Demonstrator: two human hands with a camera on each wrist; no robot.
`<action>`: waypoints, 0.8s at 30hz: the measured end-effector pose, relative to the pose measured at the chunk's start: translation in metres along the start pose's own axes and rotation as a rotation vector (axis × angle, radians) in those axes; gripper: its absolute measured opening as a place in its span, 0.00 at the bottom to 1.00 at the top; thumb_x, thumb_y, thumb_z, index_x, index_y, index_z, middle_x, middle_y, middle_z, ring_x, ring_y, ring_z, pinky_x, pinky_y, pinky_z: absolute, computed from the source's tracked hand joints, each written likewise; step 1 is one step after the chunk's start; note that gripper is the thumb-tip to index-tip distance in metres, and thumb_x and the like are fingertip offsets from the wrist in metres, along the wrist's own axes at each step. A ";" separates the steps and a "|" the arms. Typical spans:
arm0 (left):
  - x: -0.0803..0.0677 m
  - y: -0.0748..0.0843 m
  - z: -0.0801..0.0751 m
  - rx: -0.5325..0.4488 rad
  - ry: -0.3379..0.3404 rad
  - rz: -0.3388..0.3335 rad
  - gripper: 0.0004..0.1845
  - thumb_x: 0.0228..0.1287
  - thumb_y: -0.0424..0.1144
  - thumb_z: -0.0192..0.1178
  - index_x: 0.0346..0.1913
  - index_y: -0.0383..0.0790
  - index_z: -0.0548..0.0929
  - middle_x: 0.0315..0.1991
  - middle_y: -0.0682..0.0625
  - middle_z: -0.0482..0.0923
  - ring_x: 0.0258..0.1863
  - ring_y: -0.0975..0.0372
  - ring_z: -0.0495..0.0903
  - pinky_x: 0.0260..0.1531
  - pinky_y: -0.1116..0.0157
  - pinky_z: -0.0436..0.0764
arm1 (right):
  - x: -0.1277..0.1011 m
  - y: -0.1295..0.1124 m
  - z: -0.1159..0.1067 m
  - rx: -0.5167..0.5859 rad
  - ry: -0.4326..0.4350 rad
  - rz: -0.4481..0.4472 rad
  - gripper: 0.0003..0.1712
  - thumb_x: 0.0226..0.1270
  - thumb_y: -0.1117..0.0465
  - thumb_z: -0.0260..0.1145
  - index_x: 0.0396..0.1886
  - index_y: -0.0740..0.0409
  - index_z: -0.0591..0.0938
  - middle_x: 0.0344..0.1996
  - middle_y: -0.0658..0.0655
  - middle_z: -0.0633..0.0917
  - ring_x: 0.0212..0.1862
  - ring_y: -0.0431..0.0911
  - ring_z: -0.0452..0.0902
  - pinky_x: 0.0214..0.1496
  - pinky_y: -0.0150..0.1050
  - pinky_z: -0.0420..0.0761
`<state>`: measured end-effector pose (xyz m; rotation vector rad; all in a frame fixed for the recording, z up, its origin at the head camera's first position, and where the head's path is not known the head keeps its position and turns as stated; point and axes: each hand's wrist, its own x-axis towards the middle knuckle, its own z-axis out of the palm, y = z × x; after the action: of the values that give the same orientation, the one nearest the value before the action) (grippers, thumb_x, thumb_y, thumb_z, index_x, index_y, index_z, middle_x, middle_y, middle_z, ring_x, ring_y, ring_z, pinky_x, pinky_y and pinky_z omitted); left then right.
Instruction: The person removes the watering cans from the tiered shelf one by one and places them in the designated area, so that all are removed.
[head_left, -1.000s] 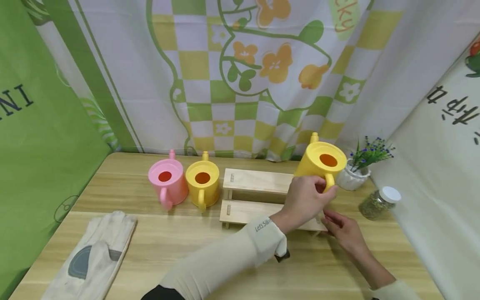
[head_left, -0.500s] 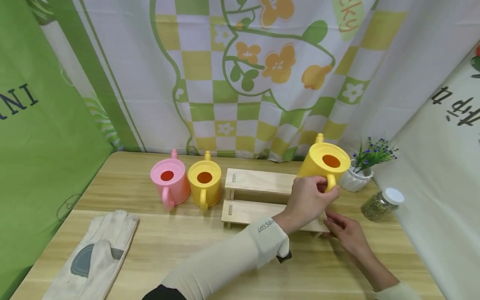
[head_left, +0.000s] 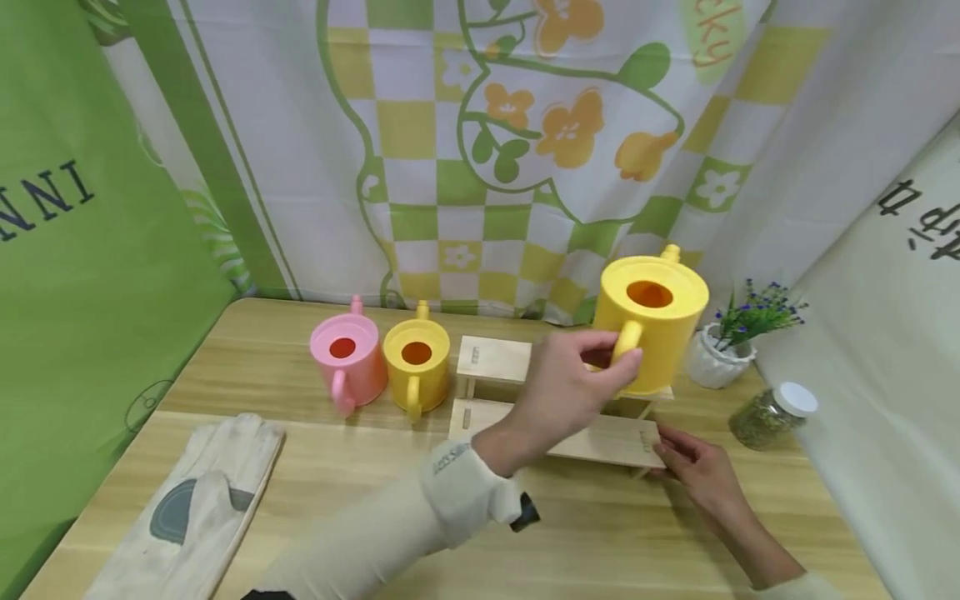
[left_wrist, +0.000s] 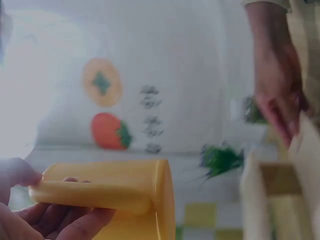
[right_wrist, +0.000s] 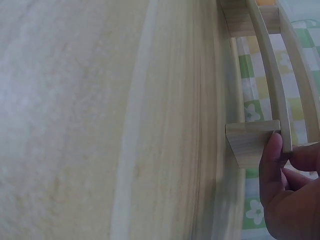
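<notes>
My left hand (head_left: 557, 390) grips the handle of a yellow watering can (head_left: 663, 346), which hangs above the right part of a two-step wooden shelf (head_left: 600, 440). Seen from the left wrist, the fingers (left_wrist: 82, 225) curl round the can's handle (left_wrist: 95, 194). At the lower step's right end, my right hand (head_left: 705, 479) pinches the board's edge between thumb and fingers. The right wrist view has that board (right_wrist: 272, 75) between them, close to a support leg (right_wrist: 252, 140). The can and left arm hide part of the shelf.
Left of the shelf stand a second yellow watering can (head_left: 417, 371) and a pink one (head_left: 348, 358). White gloves (head_left: 195, 508) lie at the left. A potted plant (head_left: 720, 358) and a lidded glass jar (head_left: 765, 421) stand at the right, near the wall.
The left hand has moved the yellow watering can up off the upper step and toward me, with its handle now turned leftward. My right hand stays on the shelf's end.
</notes>
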<state>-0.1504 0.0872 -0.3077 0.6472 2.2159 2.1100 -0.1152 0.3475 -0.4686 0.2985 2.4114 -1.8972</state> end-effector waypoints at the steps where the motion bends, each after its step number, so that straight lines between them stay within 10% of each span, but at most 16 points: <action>1: -0.003 0.007 -0.014 -0.001 0.020 0.003 0.10 0.65 0.37 0.67 0.45 0.35 0.89 0.35 0.44 0.90 0.29 0.69 0.83 0.28 0.69 0.86 | 0.000 0.001 0.000 0.000 -0.003 0.001 0.32 0.73 0.67 0.61 0.69 0.81 0.62 0.36 0.27 0.85 0.39 0.29 0.84 0.40 0.30 0.87; 12: -0.030 0.040 -0.167 0.130 0.474 0.029 0.13 0.64 0.40 0.68 0.48 0.37 0.89 0.34 0.50 0.90 0.34 0.59 0.87 0.29 0.74 0.84 | 0.005 0.002 0.002 0.035 -0.003 0.007 0.34 0.71 0.65 0.65 0.67 0.83 0.63 0.34 0.32 0.87 0.37 0.30 0.84 0.38 0.29 0.86; 24: -0.049 0.013 -0.263 0.264 0.695 -0.118 0.18 0.65 0.40 0.68 0.53 0.33 0.86 0.27 0.66 0.86 0.33 0.71 0.86 0.31 0.80 0.82 | 0.010 -0.002 0.012 0.023 -0.033 0.040 0.37 0.72 0.65 0.63 0.70 0.82 0.59 0.34 0.27 0.84 0.35 0.32 0.84 0.38 0.30 0.87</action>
<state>-0.1777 -0.1784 -0.2844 -0.2822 2.7976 2.2298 -0.1261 0.3367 -0.4709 0.3117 2.3461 -1.8997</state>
